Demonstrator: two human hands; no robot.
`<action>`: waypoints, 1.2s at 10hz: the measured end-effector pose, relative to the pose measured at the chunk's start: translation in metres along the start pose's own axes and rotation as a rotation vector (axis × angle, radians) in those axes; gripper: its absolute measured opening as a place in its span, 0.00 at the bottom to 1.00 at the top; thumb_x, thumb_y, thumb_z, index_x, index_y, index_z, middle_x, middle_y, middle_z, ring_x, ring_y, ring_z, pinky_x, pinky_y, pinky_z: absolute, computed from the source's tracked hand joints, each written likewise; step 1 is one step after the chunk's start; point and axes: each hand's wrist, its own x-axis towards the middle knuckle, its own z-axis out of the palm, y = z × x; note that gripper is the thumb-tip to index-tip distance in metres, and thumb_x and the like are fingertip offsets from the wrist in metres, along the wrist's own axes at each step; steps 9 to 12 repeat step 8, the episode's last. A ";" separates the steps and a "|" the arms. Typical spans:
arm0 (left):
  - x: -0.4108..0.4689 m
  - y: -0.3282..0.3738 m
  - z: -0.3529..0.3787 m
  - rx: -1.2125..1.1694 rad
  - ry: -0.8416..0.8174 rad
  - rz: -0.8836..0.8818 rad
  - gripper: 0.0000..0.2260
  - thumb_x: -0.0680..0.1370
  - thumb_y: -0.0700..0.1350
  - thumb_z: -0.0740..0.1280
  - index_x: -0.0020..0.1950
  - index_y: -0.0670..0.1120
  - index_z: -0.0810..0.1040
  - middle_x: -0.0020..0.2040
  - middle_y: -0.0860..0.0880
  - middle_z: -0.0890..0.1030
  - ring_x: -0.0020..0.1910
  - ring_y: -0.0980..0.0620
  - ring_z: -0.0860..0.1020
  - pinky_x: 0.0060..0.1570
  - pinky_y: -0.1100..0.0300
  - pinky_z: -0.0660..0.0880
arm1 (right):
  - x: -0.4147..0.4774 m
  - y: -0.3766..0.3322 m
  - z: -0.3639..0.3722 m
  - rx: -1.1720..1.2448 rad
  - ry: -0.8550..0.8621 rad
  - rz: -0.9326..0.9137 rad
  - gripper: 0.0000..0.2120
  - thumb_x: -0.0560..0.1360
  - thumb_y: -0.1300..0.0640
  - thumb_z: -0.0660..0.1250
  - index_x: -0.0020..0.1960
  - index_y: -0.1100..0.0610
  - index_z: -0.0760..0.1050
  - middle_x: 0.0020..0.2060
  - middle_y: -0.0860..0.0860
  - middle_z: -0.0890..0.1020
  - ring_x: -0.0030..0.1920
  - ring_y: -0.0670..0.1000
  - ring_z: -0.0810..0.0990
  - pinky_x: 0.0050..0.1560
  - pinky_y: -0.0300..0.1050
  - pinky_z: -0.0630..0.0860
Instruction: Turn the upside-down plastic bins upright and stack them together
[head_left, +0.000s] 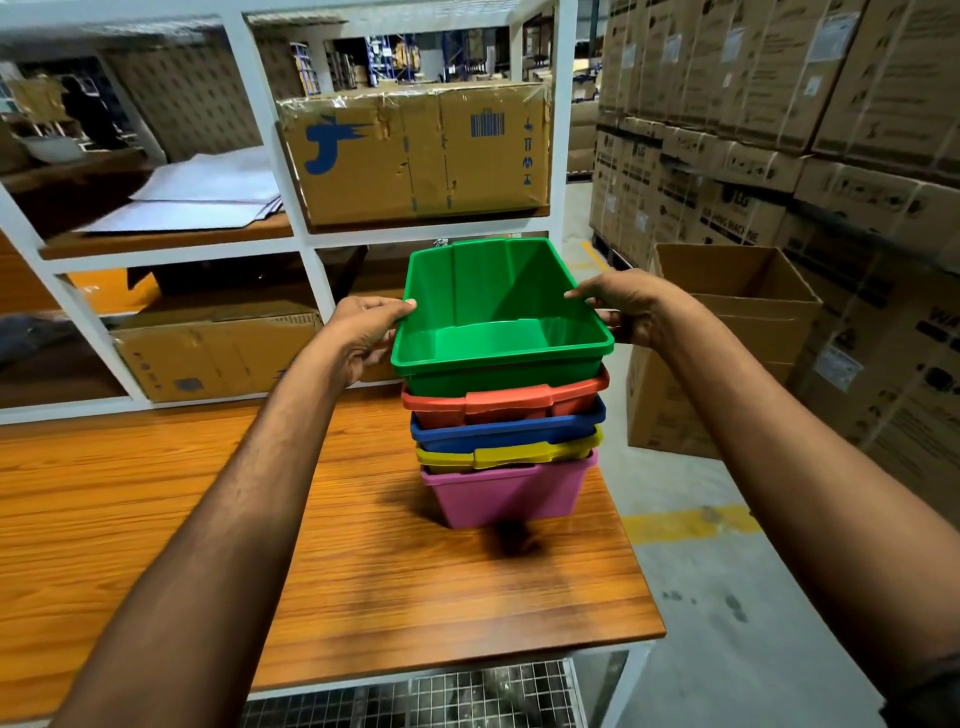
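Note:
A stack of upright plastic bins stands near the right end of the wooden table (156, 499). From the bottom it goes pink bin (506, 496), yellow bin (511, 453), blue bin (506, 430), red bin (501, 402), and a green bin (498, 332) on top, open side up and empty. My left hand (363, 332) grips the green bin's left rim, thumb over the edge. On the opposite rim, my right hand (623, 309) holds it the same way. The green bin sits tilted slightly inside the red one.
A white shelf unit (306, 234) rises behind the table, holding a large cardboard box (421, 156), papers and more boxes. An open cardboard box (727, 332) stands on the floor to the right, before stacked cartons. The table's right edge lies close to the stack.

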 end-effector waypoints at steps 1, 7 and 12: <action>-0.003 0.000 -0.002 -0.065 -0.007 -0.014 0.04 0.80 0.42 0.70 0.54 0.46 0.83 0.49 0.47 0.85 0.42 0.57 0.83 0.40 0.63 0.81 | -0.005 0.003 -0.001 -0.005 0.034 -0.014 0.07 0.78 0.66 0.69 0.54 0.59 0.77 0.49 0.54 0.84 0.45 0.50 0.85 0.57 0.50 0.82; -0.049 -0.020 -0.005 -0.223 -0.054 0.043 0.08 0.80 0.42 0.71 0.59 0.46 0.81 0.50 0.49 0.85 0.49 0.55 0.83 0.40 0.64 0.79 | -0.057 0.031 0.002 0.092 0.152 -0.106 0.11 0.78 0.62 0.72 0.59 0.58 0.78 0.58 0.55 0.85 0.49 0.48 0.84 0.33 0.37 0.80; -0.062 -0.019 -0.007 -0.230 0.061 0.112 0.10 0.78 0.44 0.72 0.59 0.48 0.81 0.56 0.48 0.85 0.58 0.52 0.83 0.49 0.61 0.80 | -0.069 0.032 -0.002 0.078 0.247 -0.181 0.13 0.77 0.62 0.73 0.60 0.58 0.77 0.61 0.56 0.83 0.58 0.50 0.82 0.46 0.44 0.81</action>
